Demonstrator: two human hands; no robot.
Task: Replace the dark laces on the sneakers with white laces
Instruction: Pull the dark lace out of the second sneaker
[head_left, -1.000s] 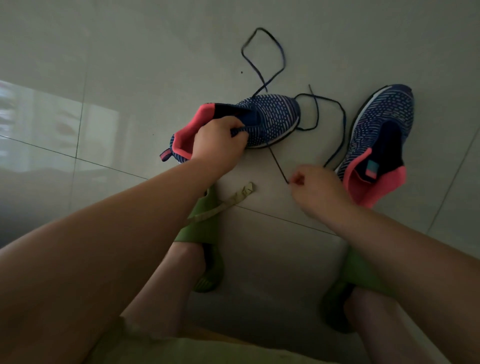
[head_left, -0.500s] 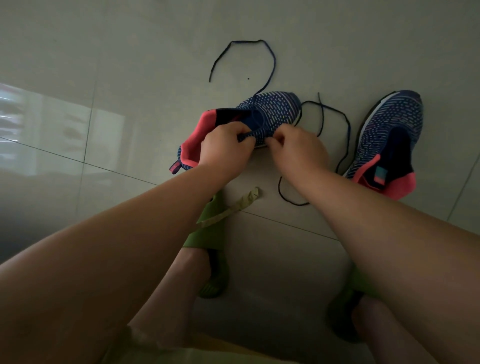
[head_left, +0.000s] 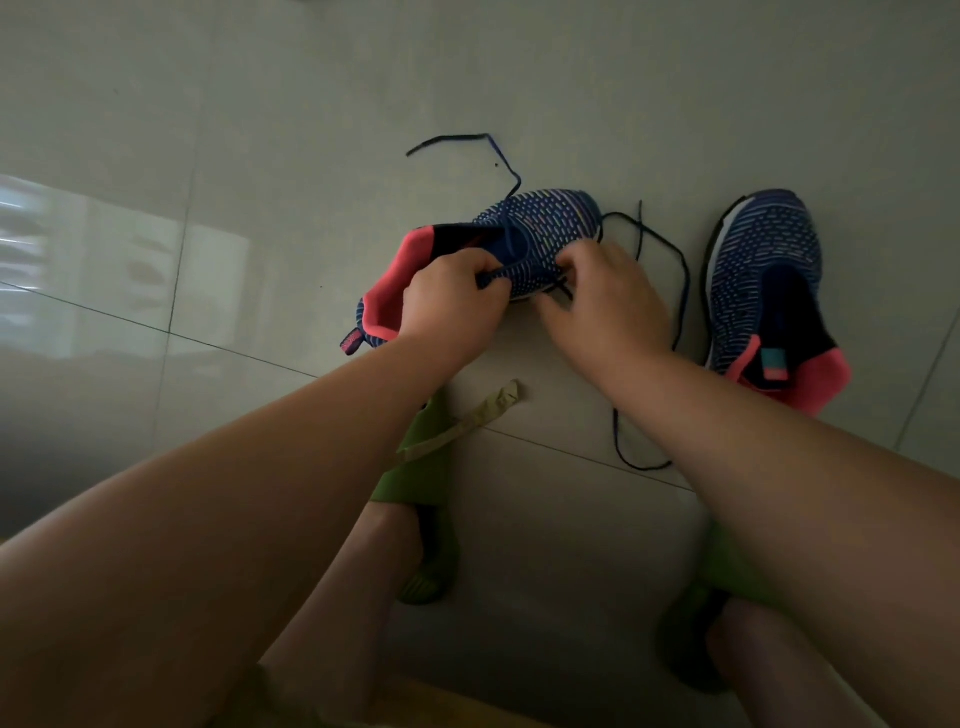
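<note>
Floor: pale glossy tiles (head_left: 218, 130), window glare at 9 o'clock.

Left hand (head_left: 449, 306), near frame centre: fingers curled round the side of the left sneaker (head_left: 540, 228), gripping it at the lace area. Sneaker navy knit, coral lining, lying on its side, toe toward 1 o'clock.

Dark lace (head_left: 511, 176): partly threaded; 1 end trailed toward 11 o'clock, another looped past the toe toward 3 o'clock and down toward 5 o'clock.

Right hand (head_left: 605, 306), touching the same sneaker: fingers curled, pinching the dark lace at the eyelets.

Second sneaker (head_left: 769, 270) at 3 o'clock, upright, unlaced, apart from both hands.

Green slippers (head_left: 421, 467) below, on both feet; a tan strip (head_left: 467, 421) just beside the left one.
</note>
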